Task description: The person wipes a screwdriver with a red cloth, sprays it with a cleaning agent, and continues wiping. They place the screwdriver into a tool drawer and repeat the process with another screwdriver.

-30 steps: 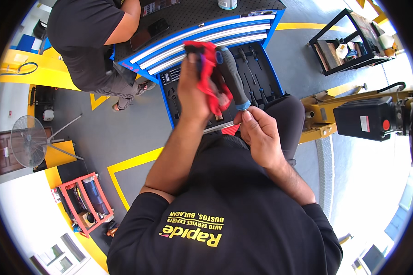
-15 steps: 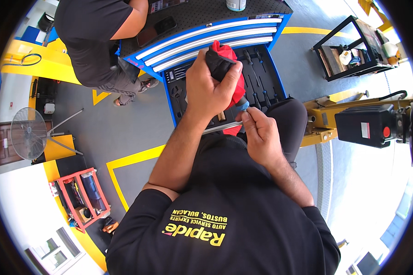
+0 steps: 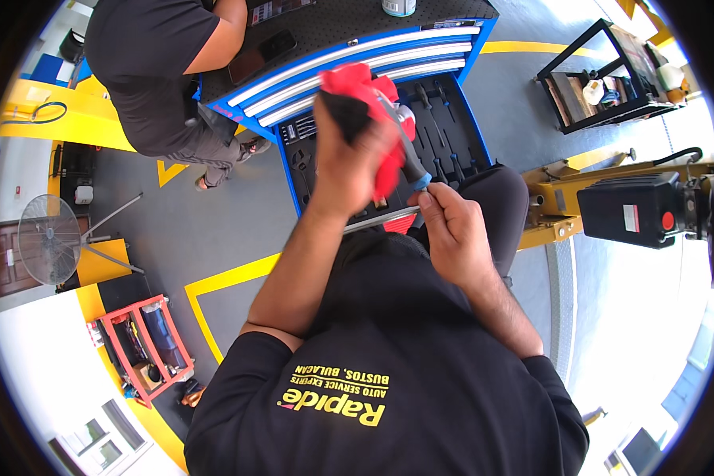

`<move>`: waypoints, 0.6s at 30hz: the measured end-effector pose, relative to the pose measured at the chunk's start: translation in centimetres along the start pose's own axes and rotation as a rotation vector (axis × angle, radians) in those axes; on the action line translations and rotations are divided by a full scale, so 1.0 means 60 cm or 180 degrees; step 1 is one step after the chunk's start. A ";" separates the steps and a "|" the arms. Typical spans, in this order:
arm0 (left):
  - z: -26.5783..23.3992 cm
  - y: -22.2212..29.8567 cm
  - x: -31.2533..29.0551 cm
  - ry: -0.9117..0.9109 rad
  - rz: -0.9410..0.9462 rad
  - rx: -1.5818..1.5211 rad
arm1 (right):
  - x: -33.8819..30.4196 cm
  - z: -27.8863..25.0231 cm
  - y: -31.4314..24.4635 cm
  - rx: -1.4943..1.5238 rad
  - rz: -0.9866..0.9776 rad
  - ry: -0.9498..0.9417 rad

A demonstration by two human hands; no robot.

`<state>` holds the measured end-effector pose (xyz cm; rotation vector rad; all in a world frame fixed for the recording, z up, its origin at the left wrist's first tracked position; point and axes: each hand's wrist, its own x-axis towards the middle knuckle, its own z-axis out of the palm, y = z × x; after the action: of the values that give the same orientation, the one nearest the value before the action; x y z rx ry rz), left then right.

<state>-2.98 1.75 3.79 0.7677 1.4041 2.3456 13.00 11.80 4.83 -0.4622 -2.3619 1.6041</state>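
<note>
Head view: my left hand (image 3: 347,170) and the red cloth (image 3: 347,78) have swung left, baring the grey-handled tool (image 3: 413,165). I clutch the cloth; my right hand (image 3: 457,230) pinches the tool's near end over the drawer's (image 3: 462,127) near edge.

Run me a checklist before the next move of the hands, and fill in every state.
1. Tool secured: ok, the right hand pinches it at one end.
2. Cloth in hand: ok, the left hand holds it, though motion blurs both.
3. A hand free for anything else: not ok, both are occupied.
4. Tool's surface clean: cannot tell, the cloth partly covers it.
5. Drawer open: ok, pulled out with tools showing inside.
6. Co-worker's arm away from the drawer: ok, it is up at the cabinet top.
</note>
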 end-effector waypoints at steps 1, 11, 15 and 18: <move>0.008 -0.002 -0.009 -0.0234 0.0722 0.1277 | 0.002 0.001 -0.005 -0.0128 -0.0018 0.0023; -0.025 -0.023 0.024 -0.0006 0.1287 0.2514 | -0.001 0.001 -0.001 -0.0630 -0.0181 0.0057; -0.026 -0.015 0.030 0.0634 -0.0046 0.0918 | -0.002 -0.007 0.011 -0.0714 -0.0339 -0.0002; -0.045 0.008 0.043 0.0797 -0.0968 0.0102 | -0.005 -0.015 0.020 -0.0911 -0.0637 0.0051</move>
<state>-6.64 0.92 3.93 0.2483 1.5365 2.2389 13.75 12.83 4.04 -0.2785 -2.5444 1.1791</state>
